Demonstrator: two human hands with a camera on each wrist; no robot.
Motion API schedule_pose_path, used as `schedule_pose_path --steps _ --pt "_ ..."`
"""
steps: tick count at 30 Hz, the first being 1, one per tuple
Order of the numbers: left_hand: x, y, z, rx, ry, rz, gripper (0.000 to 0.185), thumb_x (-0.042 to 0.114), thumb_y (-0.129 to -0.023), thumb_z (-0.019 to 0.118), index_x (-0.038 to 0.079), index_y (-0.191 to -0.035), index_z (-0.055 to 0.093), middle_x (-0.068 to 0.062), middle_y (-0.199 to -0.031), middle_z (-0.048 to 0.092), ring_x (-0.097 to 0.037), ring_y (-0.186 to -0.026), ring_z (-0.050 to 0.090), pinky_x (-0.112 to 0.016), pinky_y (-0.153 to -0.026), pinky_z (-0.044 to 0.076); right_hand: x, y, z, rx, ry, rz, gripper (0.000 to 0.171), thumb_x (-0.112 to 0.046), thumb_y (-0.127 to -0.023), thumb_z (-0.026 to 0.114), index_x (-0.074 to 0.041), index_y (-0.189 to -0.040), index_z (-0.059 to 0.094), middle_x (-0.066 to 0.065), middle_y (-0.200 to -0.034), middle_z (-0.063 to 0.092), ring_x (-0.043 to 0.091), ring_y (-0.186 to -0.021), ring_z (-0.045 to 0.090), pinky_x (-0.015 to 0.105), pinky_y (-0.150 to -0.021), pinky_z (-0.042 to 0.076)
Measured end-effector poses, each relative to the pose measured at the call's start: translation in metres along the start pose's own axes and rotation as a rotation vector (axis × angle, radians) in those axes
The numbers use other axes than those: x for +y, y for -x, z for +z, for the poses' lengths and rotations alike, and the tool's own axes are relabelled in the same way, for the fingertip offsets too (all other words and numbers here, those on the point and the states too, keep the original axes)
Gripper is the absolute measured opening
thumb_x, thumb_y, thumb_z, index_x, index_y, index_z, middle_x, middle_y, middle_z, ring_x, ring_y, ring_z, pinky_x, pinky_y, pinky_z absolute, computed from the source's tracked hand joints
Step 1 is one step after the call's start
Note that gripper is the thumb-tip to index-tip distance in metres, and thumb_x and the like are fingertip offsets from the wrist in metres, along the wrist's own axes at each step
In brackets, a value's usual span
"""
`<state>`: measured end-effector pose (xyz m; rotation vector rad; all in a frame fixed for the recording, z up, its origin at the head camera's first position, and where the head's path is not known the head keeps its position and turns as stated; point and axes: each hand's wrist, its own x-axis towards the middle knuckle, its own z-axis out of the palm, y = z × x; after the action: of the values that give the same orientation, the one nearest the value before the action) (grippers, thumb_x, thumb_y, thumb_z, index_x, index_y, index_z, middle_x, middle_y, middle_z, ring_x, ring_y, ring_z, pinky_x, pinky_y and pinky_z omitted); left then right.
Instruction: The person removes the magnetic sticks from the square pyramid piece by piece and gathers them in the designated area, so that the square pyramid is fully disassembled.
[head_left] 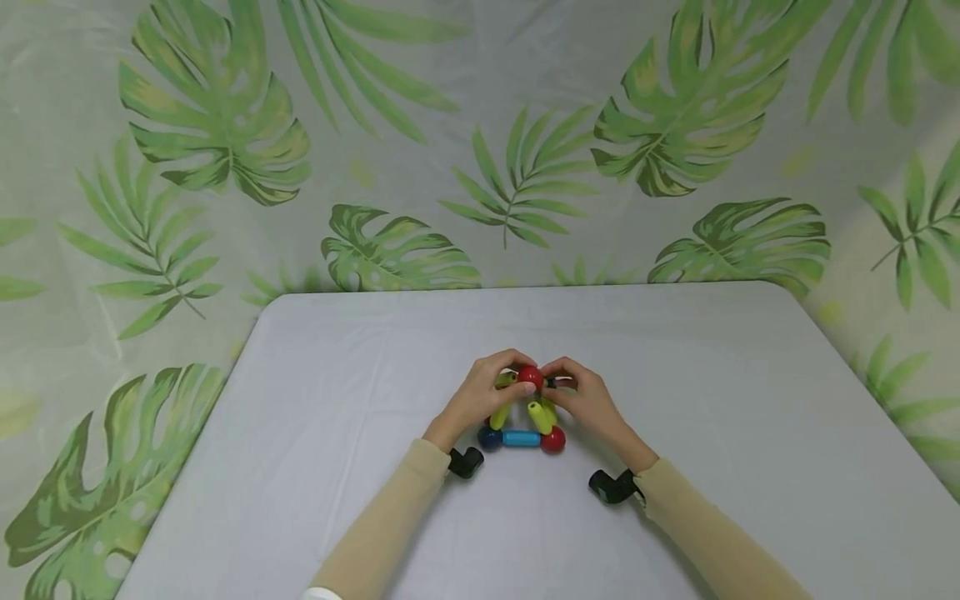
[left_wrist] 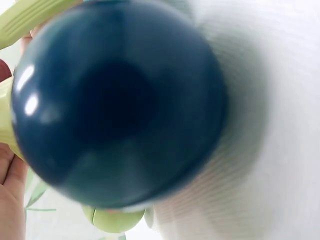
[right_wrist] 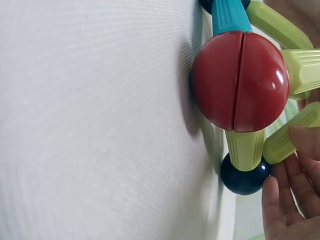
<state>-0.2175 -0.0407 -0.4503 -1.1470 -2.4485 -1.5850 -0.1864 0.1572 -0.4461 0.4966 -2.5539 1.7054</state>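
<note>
A small pyramid of balls and rods stands on the white table (head_left: 315,400). Its near edge is a dark blue ball (head_left: 489,437), a light blue rod (head_left: 521,438) and a red ball (head_left: 553,439). Yellow-green rods (head_left: 540,417) slant up to a red top ball (head_left: 529,377). My left hand (head_left: 517,377) curls round the top from the left, thumb on the red top ball. My right hand (head_left: 553,383) pinches the top from the right. The left wrist view is filled by the dark blue ball (left_wrist: 120,105). The right wrist view shows the red corner ball (right_wrist: 240,80), a far dark blue ball (right_wrist: 242,175) and my fingers (right_wrist: 285,205).
A leaf-print curtain (head_left: 480,150) hangs behind and to both sides of the table. The table's far edge (head_left: 525,287) runs just beyond the pyramid. Black wrist cameras (head_left: 465,461) sit on both beige sleeves.
</note>
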Motion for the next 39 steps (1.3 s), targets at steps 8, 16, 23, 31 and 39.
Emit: schedule_pose_path --steps 8,16,23,31,39 --pt "-0.003 -0.005 -0.009 0.141 0.056 -0.022 0.033 0.007 -0.091 0.065 -0.003 -0.121 0.057 -0.017 -0.112 0.063 -0.029 -0.106 0.059 -0.046 -0.098 0.043 0.023 -0.007 0.0 0.002 0.017 0.03 0.025 0.007 -0.086 0.065 0.003 -0.11 0.06 0.018 -0.112 0.062 0.034 -0.11 0.054 0.048 -0.095 0.045" --pt "-0.021 -0.016 -0.033 0.208 0.052 -0.201 0.035 0.004 -0.086 0.071 0.0 -0.119 0.06 -0.015 -0.112 0.064 -0.025 -0.1 0.061 -0.034 -0.089 0.05 0.023 -0.01 -0.005 -0.069 0.009 0.139 0.026 0.007 -0.09 0.058 0.008 -0.116 0.058 0.024 -0.123 0.056 0.041 -0.118 0.049 0.051 -0.099 0.04" --pt "-0.056 -0.032 -0.043 0.217 0.034 -0.358 0.035 -0.001 -0.084 0.071 0.0 -0.117 0.062 -0.015 -0.116 0.063 -0.028 -0.105 0.062 -0.031 -0.088 0.05 0.032 -0.01 -0.005 -0.08 0.009 0.151 0.024 0.002 -0.091 0.059 0.0 -0.115 0.061 0.019 -0.123 0.058 0.041 -0.115 0.052 0.053 -0.096 0.041" --pt "-0.074 -0.054 -0.05 0.224 -0.011 -0.422 0.035 -0.001 -0.085 0.07 0.0 -0.119 0.063 -0.015 -0.115 0.064 -0.026 -0.105 0.062 -0.033 -0.09 0.049 0.034 -0.01 -0.005 -0.075 0.017 0.164 0.023 0.0 -0.091 0.06 -0.004 -0.114 0.062 0.016 -0.121 0.059 0.039 -0.114 0.053 0.053 -0.093 0.043" --pt "-0.084 -0.066 -0.047 0.215 -0.05 -0.446 0.034 -0.003 -0.086 0.068 0.002 -0.119 0.063 -0.014 -0.119 0.063 -0.026 -0.106 0.061 -0.033 -0.092 0.046 0.034 -0.01 -0.005 -0.082 0.018 0.155 0.023 0.0 -0.091 0.059 -0.003 -0.114 0.062 0.016 -0.121 0.059 0.039 -0.114 0.053 0.053 -0.094 0.043"
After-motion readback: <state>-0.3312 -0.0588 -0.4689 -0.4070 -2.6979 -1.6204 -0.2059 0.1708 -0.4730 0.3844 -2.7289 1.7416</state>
